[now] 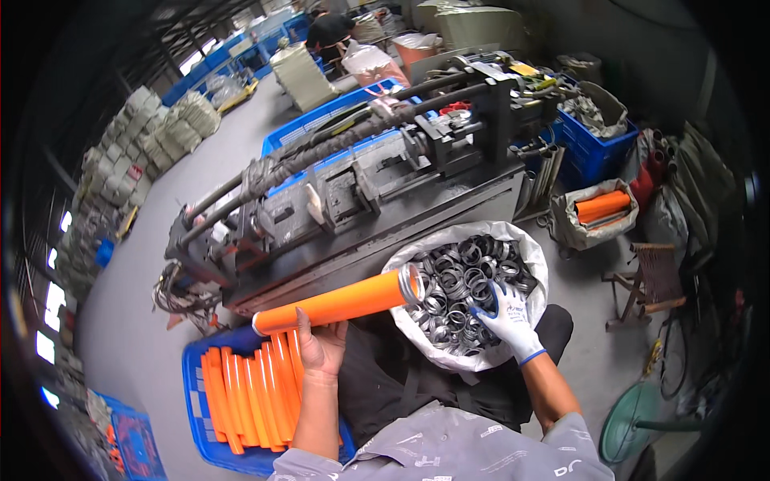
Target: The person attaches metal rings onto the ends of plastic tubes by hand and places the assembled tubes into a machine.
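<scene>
An orange tube (337, 305) is gripped by the left hand (323, 349), its ringed end held near a white sack (539, 268), where metal rings (455, 280) are touched by the right hand (508, 317), whose closure cannot be told.

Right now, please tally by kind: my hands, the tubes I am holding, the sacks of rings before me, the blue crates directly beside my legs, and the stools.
Bare left hand, gloved right hand: 2
Held orange tube: 1
White sack of metal rings: 1
Blue crate beside the legs: 1
Brown stool: 1
Total: 6
</scene>
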Demonstrator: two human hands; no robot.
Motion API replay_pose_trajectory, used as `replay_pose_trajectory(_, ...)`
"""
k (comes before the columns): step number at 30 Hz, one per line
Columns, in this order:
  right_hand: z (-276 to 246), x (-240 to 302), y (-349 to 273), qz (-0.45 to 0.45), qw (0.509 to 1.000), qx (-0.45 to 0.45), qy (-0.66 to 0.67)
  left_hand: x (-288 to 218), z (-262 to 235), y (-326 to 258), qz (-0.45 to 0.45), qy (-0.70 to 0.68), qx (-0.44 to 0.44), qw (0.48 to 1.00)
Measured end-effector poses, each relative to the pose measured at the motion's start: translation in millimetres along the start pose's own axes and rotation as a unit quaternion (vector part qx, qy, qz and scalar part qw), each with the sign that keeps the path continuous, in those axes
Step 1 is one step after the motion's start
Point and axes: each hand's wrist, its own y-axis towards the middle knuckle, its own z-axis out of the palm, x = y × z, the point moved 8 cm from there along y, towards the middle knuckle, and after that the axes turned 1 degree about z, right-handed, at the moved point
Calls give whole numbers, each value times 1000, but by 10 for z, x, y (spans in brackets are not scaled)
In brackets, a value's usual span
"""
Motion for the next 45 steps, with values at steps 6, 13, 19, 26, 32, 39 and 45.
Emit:
replay_pose_trajectory(6,579,-312,-141,-2,985,125,-123,-35,295,330,18,-5,13,1000)
replay_pose_trajectory(13,680,-400,-111,-3,988,99,-116,-12,1055,1318,63,25,103,992)
replay_pose_trajectory(19,674,-387,-103,-4,991,89,-103,-67,1248,2531,83,95,-37,991)
replay_pose_trajectory(26,642,-338,-68,-8,989,90,-116,132,753,2986,43,134,-122,982)
replay_pose_trajectory(32,639,-368,-38,11,990,75,-119,218,773,2998,6,150,-122,981)
replay_pose_trajectory(39,672,-389,-66,17,989,66,-128,159,819,2712,39,161,-142,976)
replay_pose_trajectory(45,662,-496,-3,5,997,-61,-57,-174,399,1446,130,277,-68,950)
